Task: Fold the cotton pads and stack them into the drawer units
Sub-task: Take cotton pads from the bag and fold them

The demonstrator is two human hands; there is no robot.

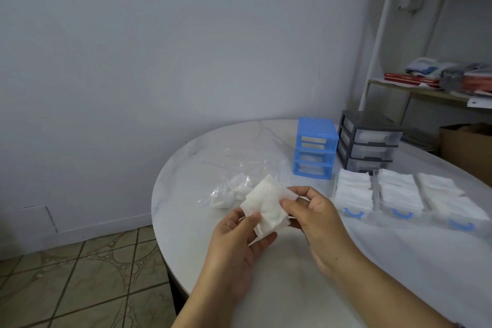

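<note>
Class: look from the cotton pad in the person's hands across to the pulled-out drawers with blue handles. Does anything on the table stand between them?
Nothing visible does. The cotton pad is held above bare table, and the drawers lie open-topped just right of the right hand.

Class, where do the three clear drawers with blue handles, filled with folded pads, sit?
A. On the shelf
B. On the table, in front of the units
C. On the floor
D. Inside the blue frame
B: the three drawers lie on the table, before the blue frame.
</note>
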